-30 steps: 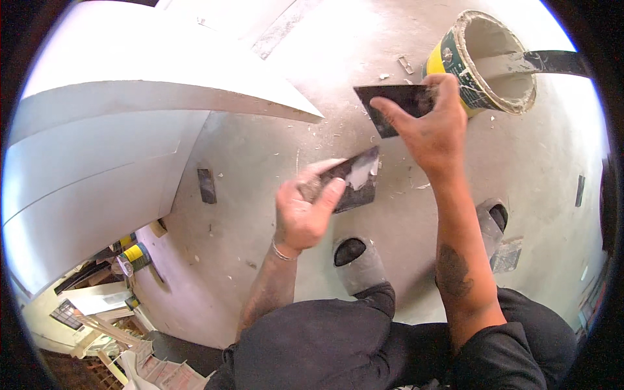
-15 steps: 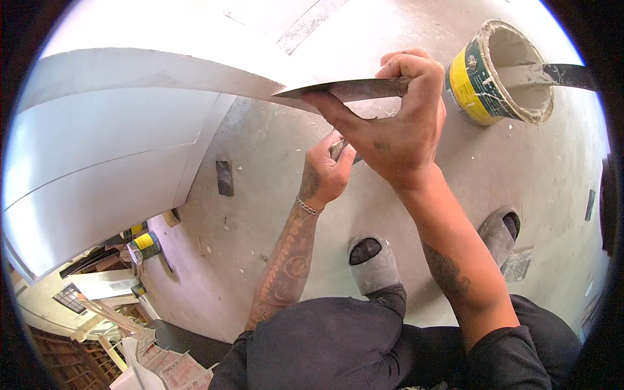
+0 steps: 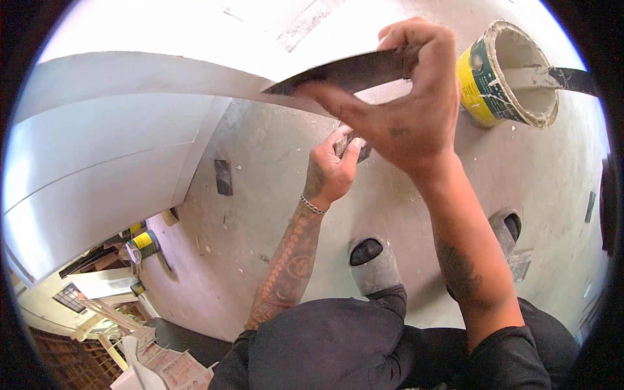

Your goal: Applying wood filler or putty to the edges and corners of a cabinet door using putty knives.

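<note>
My right hand (image 3: 403, 104) is raised close to the camera and grips a wide dark putty knife (image 3: 338, 73), whose blade edge lies against the top edge of a white wall panel (image 3: 117, 156). My left hand (image 3: 328, 172) is lower, below the right, closed around a smaller scraper (image 3: 354, 148) that is mostly hidden by the fingers. A yellow and green bucket (image 3: 504, 71) with white filler on its rim stands on the floor at the upper right, a dark tool handle (image 3: 565, 77) resting across it.
Grey concrete floor (image 3: 273, 214) with scattered white flecks and a small dark rectangular piece (image 3: 223, 177). My shoes (image 3: 374, 266) stand below. Small cans (image 3: 144, 242) and stacked wood sit at lower left, past the floor edge.
My right hand rose from the bucket area and brought the wide knife up against the white panel's edge. My left hand with the small scraper stayed low, turning inward.
</note>
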Available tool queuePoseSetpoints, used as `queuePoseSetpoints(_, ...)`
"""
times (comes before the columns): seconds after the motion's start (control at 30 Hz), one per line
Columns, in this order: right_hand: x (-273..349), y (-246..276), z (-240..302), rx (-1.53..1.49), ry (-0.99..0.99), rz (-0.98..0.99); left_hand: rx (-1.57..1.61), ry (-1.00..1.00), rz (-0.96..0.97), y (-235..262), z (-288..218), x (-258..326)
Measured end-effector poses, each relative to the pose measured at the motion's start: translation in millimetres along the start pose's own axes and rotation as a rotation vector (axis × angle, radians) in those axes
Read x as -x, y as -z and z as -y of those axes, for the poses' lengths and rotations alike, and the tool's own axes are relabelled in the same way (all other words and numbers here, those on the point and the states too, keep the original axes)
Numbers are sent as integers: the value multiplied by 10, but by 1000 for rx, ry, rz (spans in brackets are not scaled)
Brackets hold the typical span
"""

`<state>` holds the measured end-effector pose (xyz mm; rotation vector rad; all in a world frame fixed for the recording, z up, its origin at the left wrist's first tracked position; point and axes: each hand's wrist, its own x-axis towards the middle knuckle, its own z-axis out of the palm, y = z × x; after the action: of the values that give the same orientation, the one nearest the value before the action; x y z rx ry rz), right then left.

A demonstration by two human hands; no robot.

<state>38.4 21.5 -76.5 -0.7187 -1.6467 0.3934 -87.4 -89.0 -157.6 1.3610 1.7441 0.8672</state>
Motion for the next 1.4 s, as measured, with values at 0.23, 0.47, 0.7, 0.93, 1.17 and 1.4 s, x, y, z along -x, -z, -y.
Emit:
queuePoseSetpoints(0.23, -41, 128, -61, -215, -210, -41, 106, 30, -40, -73, 65, -47)
queuePoseSetpoints(0.47, -180, 119, 61, -52, 81, 1, 128, 15, -22, -23, 37, -18)
queuePoseSetpoints(0.7, 198, 195, -279, -5, -91, 11, 135, -26, -31, -33, 96, -49)
queuePoseSetpoints(0.93, 344, -12, -341, -75, -72, -11, 14, 62, -17, -35, 47, -43)
queuePoseSetpoints(1.17, 338, -29, -456, -295, -459, -83, 203, -134, -165, -121, 136, -65)
queuePoseSetpoints(1.4, 324, 132, -407, -7, 47, 71, 76, -39, -113, -58, 80, -33)
